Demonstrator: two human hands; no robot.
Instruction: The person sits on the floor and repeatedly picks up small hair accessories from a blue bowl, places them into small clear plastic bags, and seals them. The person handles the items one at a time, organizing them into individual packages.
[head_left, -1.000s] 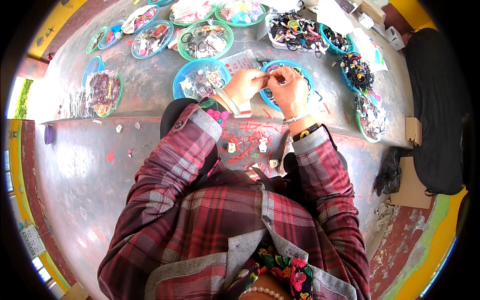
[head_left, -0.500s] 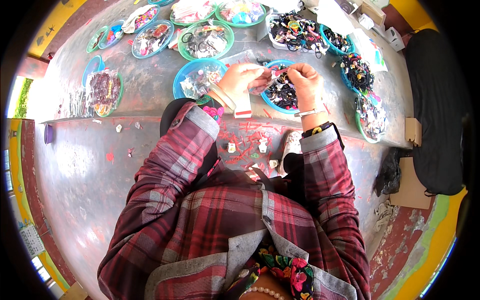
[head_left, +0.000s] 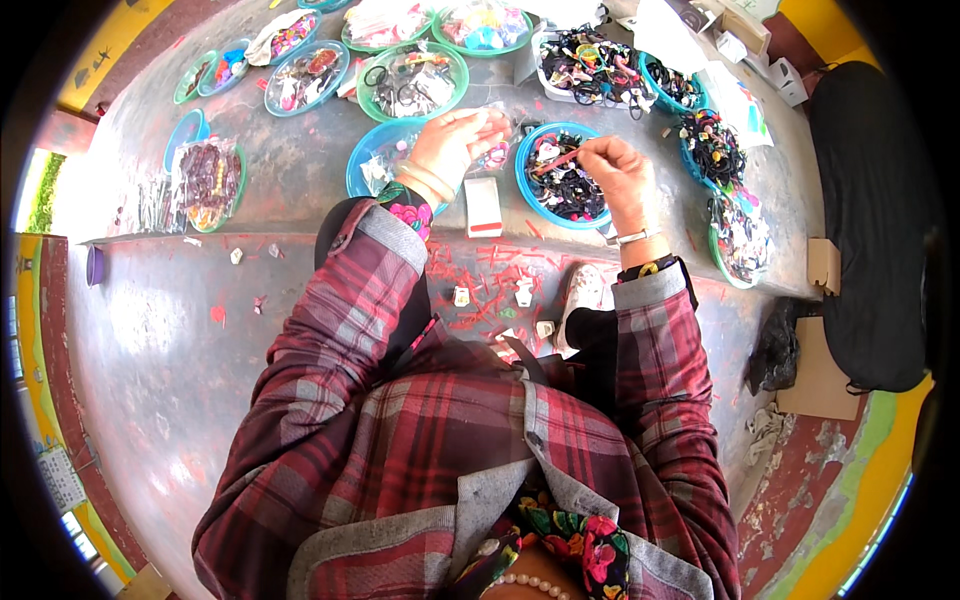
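Note:
My left hand (head_left: 455,148) is above the rim of a blue basin (head_left: 362,150) holding clear packets. Its fingers are curled at a small clear plastic bag (head_left: 497,155) with something pinkish inside; the grip is partly hidden. My right hand (head_left: 622,180) pinches a thin red strip (head_left: 558,161) between thumb and fingertips. That strip hangs over a blue basin (head_left: 527,203) filled with black hair ties bearing small coloured ornaments. A small white box with a red stripe (head_left: 483,205) sits on the ledge between the two basins.
Several basins of packaged items, among them a green basin (head_left: 462,88), line the raised concrete ledge (head_left: 300,165). A white tray (head_left: 545,80) of hair ties stands farther back. Red strips (head_left: 485,275) litter the lower floor near my shoe (head_left: 583,290). At right lies a long black bag (head_left: 870,230).
My hands have moved apart. The left went a little left with the bag; the right moved slightly right and down with the red strip, which is now clear of the bag.

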